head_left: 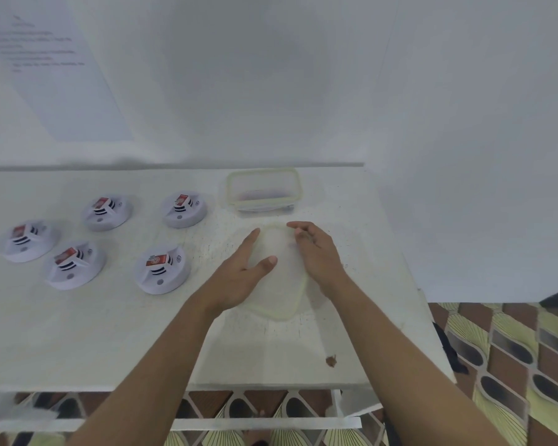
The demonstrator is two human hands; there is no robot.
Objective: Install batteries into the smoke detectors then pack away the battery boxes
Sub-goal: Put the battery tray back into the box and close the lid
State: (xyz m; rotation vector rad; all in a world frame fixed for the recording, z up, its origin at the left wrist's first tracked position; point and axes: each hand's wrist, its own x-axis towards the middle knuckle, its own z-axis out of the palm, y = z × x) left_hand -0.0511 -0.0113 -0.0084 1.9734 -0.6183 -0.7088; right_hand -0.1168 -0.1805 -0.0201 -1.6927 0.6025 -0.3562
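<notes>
Both hands are on the lid (281, 284), which lies flat on the table (78, 342), near right. The left hand (242, 268) presses it with straight, spread fingers. The right hand (316, 252) curls its fingers over the far rim. Best to steady it with the palm, get fingertips under the rim and lift level. The open tub (298, 188) waits just beyond, with five smoke detectors (161, 268) to the left.

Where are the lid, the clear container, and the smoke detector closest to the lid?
lid (281, 292): head view, bare surface towards its near end.
clear container (264, 206): head view, its near wall.
smoke detector (163, 280): head view, white body, front part.
</notes>
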